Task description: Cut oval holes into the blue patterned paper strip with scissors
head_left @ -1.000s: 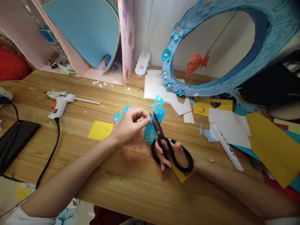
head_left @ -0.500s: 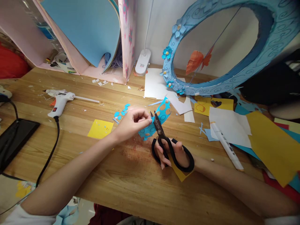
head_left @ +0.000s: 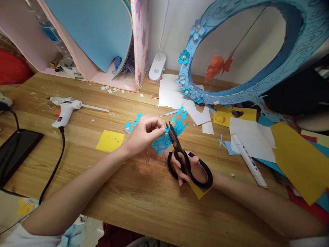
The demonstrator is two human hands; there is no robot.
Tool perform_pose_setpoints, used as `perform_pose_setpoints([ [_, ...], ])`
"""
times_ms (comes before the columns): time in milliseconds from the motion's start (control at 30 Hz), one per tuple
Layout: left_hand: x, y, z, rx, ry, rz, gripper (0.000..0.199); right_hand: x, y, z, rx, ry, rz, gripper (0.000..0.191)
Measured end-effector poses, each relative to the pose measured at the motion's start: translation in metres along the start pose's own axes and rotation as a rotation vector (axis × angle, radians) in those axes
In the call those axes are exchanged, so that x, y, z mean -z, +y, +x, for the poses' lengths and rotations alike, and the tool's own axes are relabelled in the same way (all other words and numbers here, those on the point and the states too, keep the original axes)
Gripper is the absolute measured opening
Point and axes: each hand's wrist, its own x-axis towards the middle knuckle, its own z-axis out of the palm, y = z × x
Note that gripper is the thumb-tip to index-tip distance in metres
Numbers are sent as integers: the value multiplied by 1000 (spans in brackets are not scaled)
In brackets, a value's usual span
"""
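Observation:
My left hand pinches a small blue paper piece between thumb and fingertips, right beside the scissor tips. Black-handled scissors are in my right hand, its fingers through the loops and the blades slightly apart. Beneath the blades and my left fingers lies a blue paper sheet with holes cut in it and circles drawn on it. Several small blue cut pieces rest on the table left of it, near my left hand. A yellow paper piece is partly hidden under my right hand.
A white glue gun with a black cable lies left, above a black tablet-like object. A yellow square is left of centre. Right are a marker and paper sheets. Behind stand a blue ring and pink shelf.
The scissor blades have shifted slightly and are a little closer together. The small blue piece in my left fingers now shows more clearly beside the blades. My left hand has barely moved.

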Motion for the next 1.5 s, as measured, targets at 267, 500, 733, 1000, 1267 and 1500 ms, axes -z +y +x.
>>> perform_pose_setpoints([
  [267,3,4,1,-34,38,-24,19,3,3,0,15,24,40,65],
  [500,10,3,1,18,-172,-52,18,-5,-13,0,18,-80,-68,67],
  [733,10,3,2,11,-159,-52,19,1,-13,-2,-3,-146,-100,66],
  [1000,11,3,2,21,-185,-47,20,0,-13,-4,-24,-111,-83,66],
  [1267,11,3,3,30,-162,-64,23,5,-6,-5,-20,-122,-35,62],
  [1500,12,1,3,32,-164,-54,21,5,-9,-6,-20,-130,-65,63],
])
